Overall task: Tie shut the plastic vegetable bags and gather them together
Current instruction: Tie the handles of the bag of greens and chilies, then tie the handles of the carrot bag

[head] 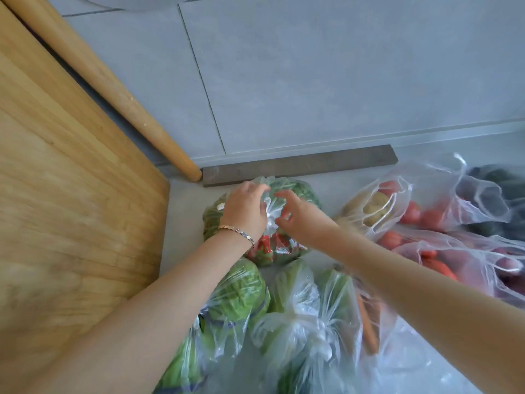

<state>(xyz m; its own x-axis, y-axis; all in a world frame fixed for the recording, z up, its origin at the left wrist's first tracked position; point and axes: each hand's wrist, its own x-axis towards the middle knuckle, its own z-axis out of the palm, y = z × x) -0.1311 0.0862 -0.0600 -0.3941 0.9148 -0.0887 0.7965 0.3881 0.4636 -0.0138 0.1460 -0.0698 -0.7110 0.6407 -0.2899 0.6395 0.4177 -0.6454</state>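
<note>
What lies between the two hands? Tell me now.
The head view shows the bunched clear neck of the bag of greens between the left hand and the right hand.

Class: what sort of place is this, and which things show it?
Probably a home kitchen counter: a wooden board and a rolling pin are at the left, grey tiles behind, and bags of vegetables lie on the surface.

The cutting board (71, 194) blocks your left; mesh bags (443, 206) crowd your right. A narrow counter (183, 223) strip between board and plastic bags (298, 322) lies open.
</note>
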